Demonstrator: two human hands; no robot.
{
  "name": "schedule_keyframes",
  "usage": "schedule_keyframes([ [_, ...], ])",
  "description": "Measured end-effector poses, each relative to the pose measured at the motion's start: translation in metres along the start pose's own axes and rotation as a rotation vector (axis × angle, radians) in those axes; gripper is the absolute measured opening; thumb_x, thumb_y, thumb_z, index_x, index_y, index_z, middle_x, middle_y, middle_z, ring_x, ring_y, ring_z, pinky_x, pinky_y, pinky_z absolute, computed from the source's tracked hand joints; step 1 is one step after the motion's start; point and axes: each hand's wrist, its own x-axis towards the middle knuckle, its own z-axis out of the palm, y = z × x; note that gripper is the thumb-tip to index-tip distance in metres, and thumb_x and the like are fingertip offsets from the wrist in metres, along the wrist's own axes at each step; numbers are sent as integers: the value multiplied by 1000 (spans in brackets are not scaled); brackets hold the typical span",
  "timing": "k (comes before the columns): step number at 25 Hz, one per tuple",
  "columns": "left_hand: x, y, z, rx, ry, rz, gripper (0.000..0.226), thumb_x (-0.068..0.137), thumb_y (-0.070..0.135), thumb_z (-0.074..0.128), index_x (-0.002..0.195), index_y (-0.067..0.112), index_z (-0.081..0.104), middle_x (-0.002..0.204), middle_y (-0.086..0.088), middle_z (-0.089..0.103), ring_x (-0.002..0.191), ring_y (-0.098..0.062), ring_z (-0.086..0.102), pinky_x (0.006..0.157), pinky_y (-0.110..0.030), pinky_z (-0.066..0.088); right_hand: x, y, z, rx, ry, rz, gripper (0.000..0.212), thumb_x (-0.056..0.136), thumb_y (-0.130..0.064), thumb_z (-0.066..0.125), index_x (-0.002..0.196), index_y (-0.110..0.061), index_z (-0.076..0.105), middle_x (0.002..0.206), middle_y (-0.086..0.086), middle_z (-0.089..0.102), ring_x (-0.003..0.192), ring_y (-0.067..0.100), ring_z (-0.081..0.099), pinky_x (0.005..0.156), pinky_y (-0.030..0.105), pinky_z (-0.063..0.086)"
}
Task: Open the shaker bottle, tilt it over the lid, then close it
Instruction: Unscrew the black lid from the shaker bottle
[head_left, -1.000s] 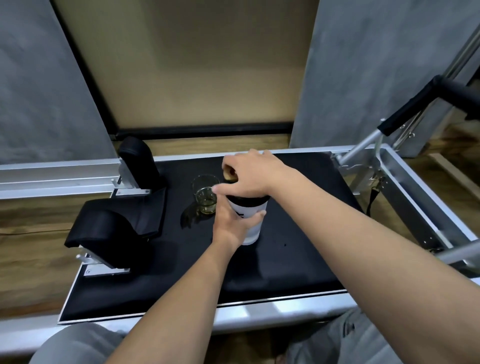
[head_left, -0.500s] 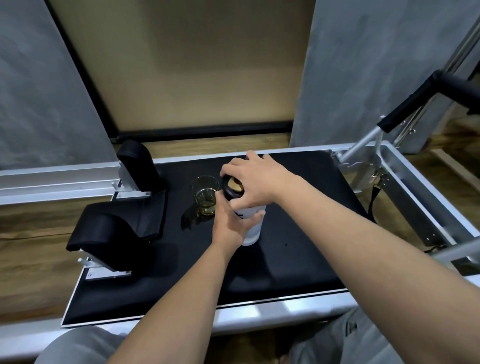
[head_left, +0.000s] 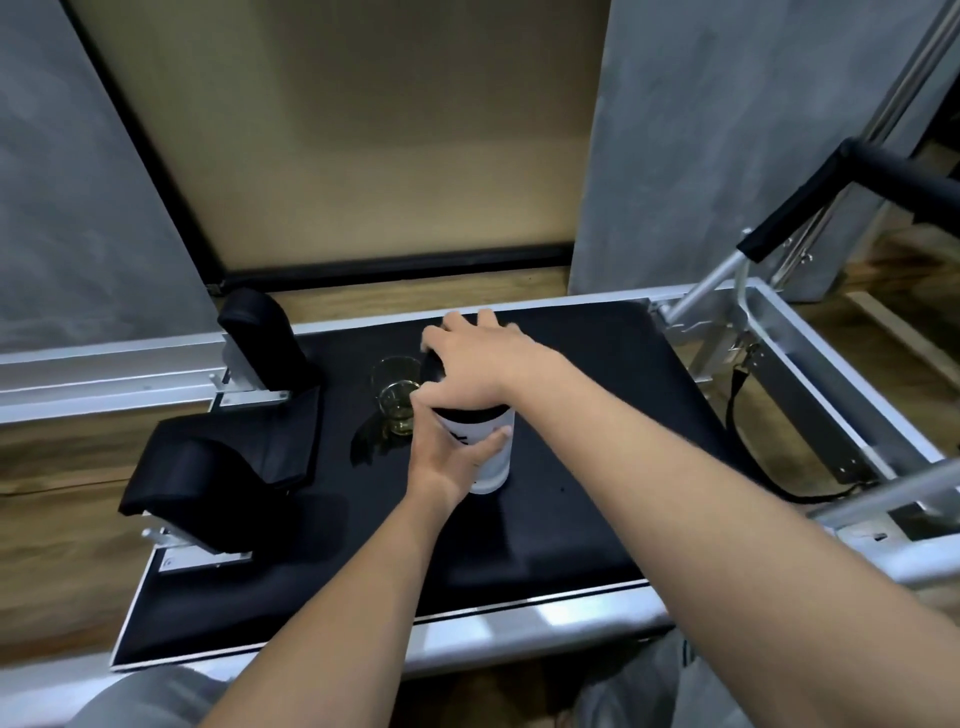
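Hands on shaker bottle (head_left: 491, 457): left hand (head_left: 447, 457) grips body, right hand (head_left: 467, 371) now fully covers lid (head_left: 434, 371).
Half a second ago its gold centre showed; closing looks nearly done.

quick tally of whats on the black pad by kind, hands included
shaker bottle: 1
glass with yellowish liquid: 1
black padded rests: 2, the upright one and the lying one
hands: 2, the left hand around the bottle's body and the right hand over its top
total: 6
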Motion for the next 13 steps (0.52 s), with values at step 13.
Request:
schedule_keyframes([
  [13,2,-1,4,73,-20,101,88,75,-9,87,133,41,44,133,13,54,119,-5,57,87,-19,53,1,-5,0,-224,38,-11,77,81,-66,59,140,-20,44,133,4,48,125,35,44,98,52,38],
])
